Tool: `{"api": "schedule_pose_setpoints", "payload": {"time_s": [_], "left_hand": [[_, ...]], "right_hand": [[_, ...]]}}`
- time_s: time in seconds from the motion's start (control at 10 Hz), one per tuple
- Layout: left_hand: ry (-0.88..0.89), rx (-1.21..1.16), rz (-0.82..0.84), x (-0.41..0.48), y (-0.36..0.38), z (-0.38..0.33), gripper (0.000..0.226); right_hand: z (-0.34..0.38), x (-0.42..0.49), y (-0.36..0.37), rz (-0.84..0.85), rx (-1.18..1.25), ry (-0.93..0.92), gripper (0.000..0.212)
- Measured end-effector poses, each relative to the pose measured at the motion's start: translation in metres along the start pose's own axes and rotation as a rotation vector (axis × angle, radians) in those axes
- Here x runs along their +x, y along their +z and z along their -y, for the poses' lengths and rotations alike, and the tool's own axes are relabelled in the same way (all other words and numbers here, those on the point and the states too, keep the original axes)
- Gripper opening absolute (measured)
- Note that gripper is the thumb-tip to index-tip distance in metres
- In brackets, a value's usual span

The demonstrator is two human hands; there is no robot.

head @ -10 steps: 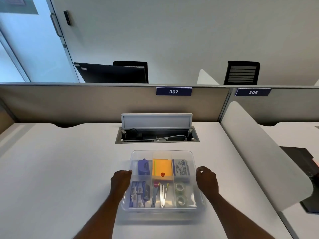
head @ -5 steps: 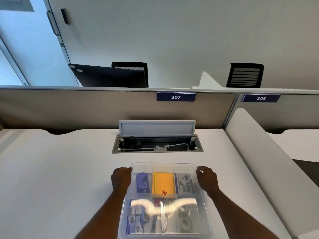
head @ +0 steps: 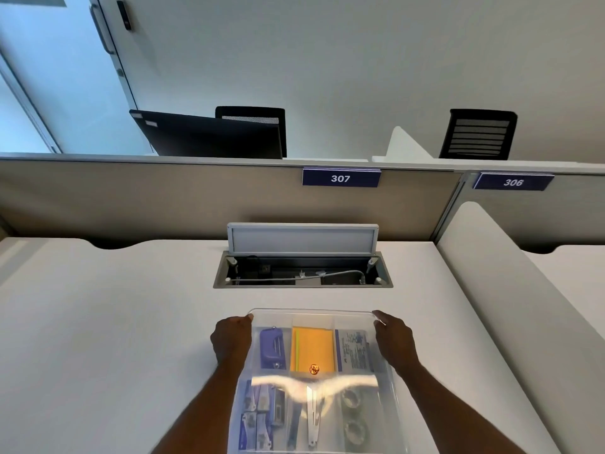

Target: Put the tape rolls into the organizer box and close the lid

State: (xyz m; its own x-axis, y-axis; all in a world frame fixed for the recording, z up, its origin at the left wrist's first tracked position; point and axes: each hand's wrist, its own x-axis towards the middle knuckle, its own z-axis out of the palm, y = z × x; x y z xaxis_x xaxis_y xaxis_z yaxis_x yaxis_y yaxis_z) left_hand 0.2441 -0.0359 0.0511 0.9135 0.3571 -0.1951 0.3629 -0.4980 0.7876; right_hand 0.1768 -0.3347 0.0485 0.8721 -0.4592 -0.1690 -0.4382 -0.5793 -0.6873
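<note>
The left hand (head: 230, 339) and right hand (head: 394, 339) are pressed against the far corners of the clear organizer box (head: 314, 317), fingers curled over its closed lid, forearms extended from below. Two tape rolls (head: 353, 416) are seen in its near right compartment. The box is set near the bench's (head: 114, 322) near edge; an open cable tray (head: 302, 273) lies beyond.
</note>
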Motion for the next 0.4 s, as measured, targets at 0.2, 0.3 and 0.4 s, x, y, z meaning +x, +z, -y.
{"api": "schedule_pose_setpoints", "payload": {"time_s": [0.2,0.3,0.4], "left_hand": [[0.112,0.014,-0.016,-0.006,0.001,0.005,0.042],[0.141,0.047,0.069,-0.005,0.000,0.003,0.040],[0.121,0.111,0.122,-0.012,-0.005,-0.015,0.054]], "right_hand": [[0.001,-0.004,-0.001,0.010,-0.020,0.009,0.034],[0.007,-0.006,-0.002,0.003,-0.220,-0.011,0.038],[0.016,-0.009,0.000,-0.066,-0.434,-0.116,0.047]]}}
